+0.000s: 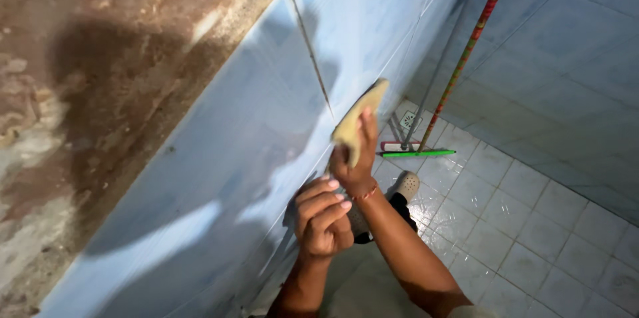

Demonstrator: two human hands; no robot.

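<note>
My right hand grips a yellow sponge and presses it flat against the blue tiled wall, just right of a dark grout line. An orange thread is tied around that wrist. My left hand hovers just below and left of it, close to the wall. Its fingers are curled into a fist, and nothing shows inside it.
Rough brown plaster covers the wall above the tiles. A squeegee with a green blade and a striped red handle leans in the corner beside a floor drain. My foot in a light sandal stands on wet pale floor tiles.
</note>
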